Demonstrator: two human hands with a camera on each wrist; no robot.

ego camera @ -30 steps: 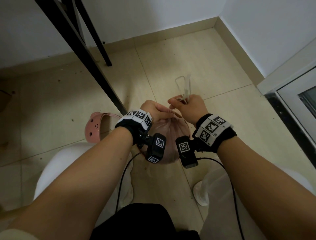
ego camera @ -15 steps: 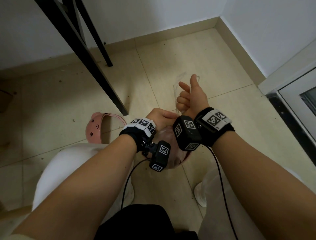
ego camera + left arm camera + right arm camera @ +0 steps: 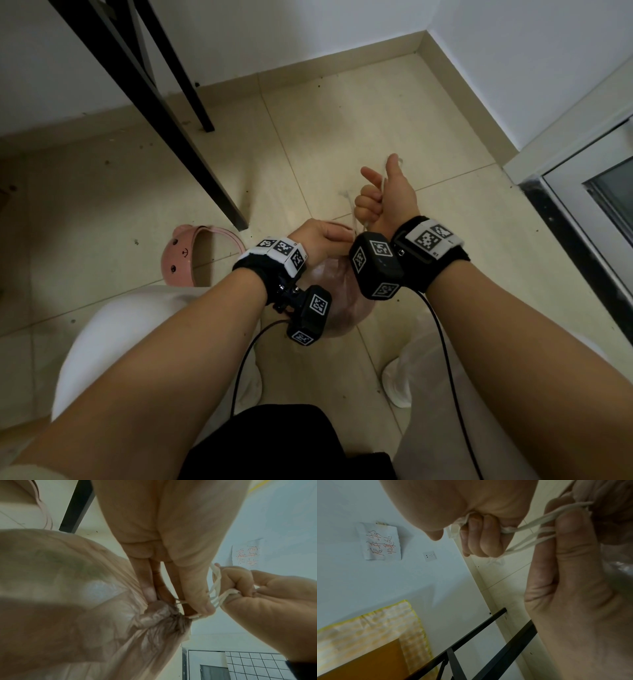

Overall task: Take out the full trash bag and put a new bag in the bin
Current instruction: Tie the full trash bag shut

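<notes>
The trash bag (image 3: 337, 301), a translucent pinkish one bulging with rubbish, sits on the floor (image 3: 342, 113) between my knees, mostly hidden under my wrists in the head view. Its mouth is gathered into a tight puckered neck (image 3: 164, 614), and the white drawstring (image 3: 217, 595) runs out of that neck toward 3 o'clock in the left wrist view. My left hand (image 3: 320, 236) lies over the top of the bag; its fingers (image 3: 147, 586) reach down to the neck and the thumb and fingertips pinch the drawstring right where it leaves the gathered plastic. My right hand (image 3: 385, 198), just beside the left at about 1 o'clock from it, is a closed fist around the drawstring strands, thumb sticking up, with the strands stretched taut between the two hands and a loose end showing beyond the fist. The pink bin (image 3: 185, 257), with a small face on its side, lies tipped over on the floor at 9 o'clock from the bag, near the foot of a black metal leg (image 3: 191, 150). A handwritten paper note (image 3: 379, 540) hangs on the wall.
</notes>
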